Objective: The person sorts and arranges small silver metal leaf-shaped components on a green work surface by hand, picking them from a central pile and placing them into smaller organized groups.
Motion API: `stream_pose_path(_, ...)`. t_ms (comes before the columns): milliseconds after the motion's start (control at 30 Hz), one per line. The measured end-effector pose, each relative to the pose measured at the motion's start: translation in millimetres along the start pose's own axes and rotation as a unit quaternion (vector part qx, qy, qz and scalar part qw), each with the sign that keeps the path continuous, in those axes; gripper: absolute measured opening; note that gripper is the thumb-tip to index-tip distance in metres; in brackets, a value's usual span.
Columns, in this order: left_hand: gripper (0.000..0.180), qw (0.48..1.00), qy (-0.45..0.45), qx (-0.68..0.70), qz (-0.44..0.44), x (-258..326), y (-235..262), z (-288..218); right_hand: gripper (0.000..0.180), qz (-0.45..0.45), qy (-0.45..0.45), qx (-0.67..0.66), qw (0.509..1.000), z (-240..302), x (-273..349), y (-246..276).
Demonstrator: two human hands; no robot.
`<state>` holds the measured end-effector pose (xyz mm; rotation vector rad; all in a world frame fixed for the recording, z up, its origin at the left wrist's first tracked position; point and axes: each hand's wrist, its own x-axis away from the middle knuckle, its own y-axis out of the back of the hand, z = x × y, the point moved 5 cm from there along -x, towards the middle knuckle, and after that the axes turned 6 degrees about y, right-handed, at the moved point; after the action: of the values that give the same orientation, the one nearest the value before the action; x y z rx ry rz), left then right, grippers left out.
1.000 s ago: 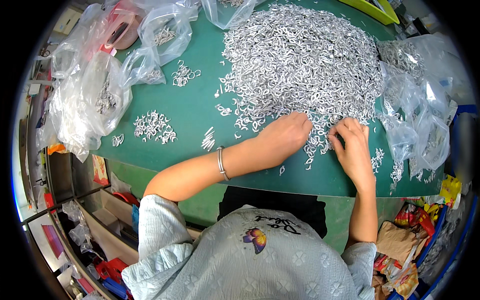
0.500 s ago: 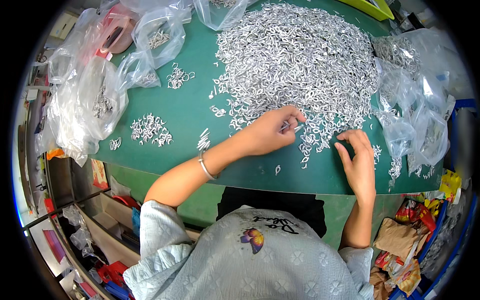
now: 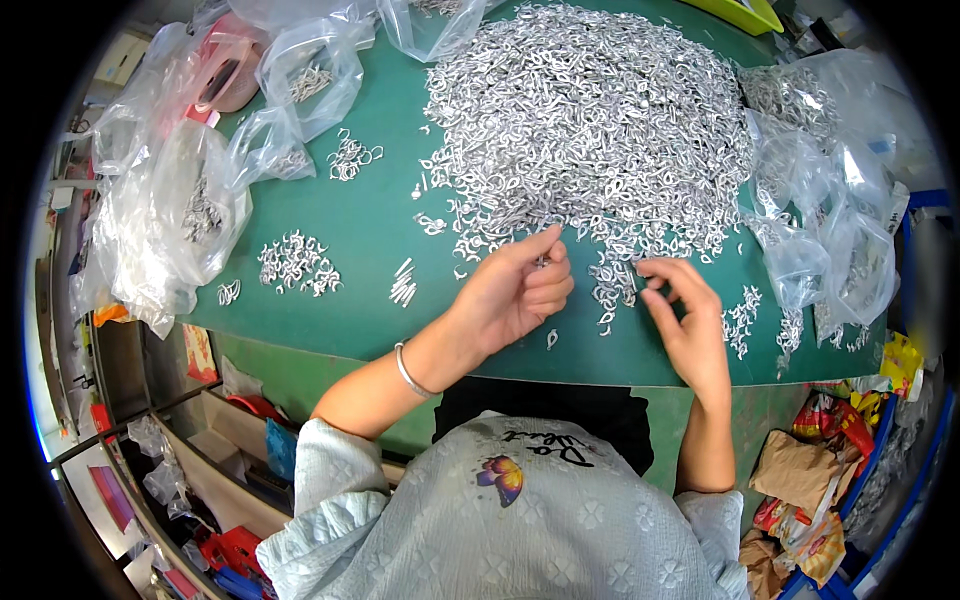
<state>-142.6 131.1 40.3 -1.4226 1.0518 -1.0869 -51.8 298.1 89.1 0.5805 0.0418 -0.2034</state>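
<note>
A large heap of small silver metal pieces (image 3: pixel 590 120), many of them hook- or loop-shaped, covers the far middle of the table. My left hand (image 3: pixel 515 295) is curled at the heap's near edge, closed around small silver metal pieces that show only partly between its fingers. To its right, my right hand (image 3: pixel 690 325) has its fingers bent and its thumb apart from the index finger. Those fingertips are at a loose strip of pieces (image 3: pixel 612 285) spilling from the heap. One single loop-shaped piece (image 3: pixel 552 339) lies near me, below the left hand.
Smaller groups lie to the left: curved pieces (image 3: pixel 300 264), straight pins (image 3: pixel 402 282) and rings (image 3: pixel 352 156). Clear plastic bags (image 3: pixel 165 230) crowd the left side; more bags (image 3: pixel 835 250) stand at the right. A few pieces (image 3: pixel 741 320) lie beside my right hand. A yellow-green tray (image 3: pixel 745 12) is at the back.
My left hand has drawn back to the left and nearer to me, turning its curled fingers. My right hand has moved left to the loose pieces, uncovering the small group at its right.
</note>
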Motion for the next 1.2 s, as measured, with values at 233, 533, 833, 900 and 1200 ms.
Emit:
stream_pose_path(233,0.044,0.963,-0.075,0.074,-0.248,14.1,-8.0,29.3,0.026,-0.031,0.065,0.237,0.969,-3.0,6.3,-22.0)
stream_pose_path(533,0.060,0.956,-0.142,0.062,-0.251,37.0,-14.5,25.0,0.032,-0.017,0.088,0.217,0.972,4.0,2.9,-29.4)
stream_pose_path(833,0.055,0.706,-0.221,-0.546,-0.393,132.4,-18.5,-31.1,0.028,-0.010,0.042,0.168,0.985,-0.3,6.3,-33.9)
stream_pose_path(900,0.056,0.446,-0.246,-0.754,-0.415,141.5,-36.2,-43.6,0.030,-0.008,0.026,0.163,0.986,-1.8,5.8,-35.7)
stream_pose_path(1200,0.044,0.268,-0.232,-0.840,-0.411,117.6,-7.0,-34.9,0.032,0.043,0.055,0.203,0.977,3.7,2.6,-34.9)
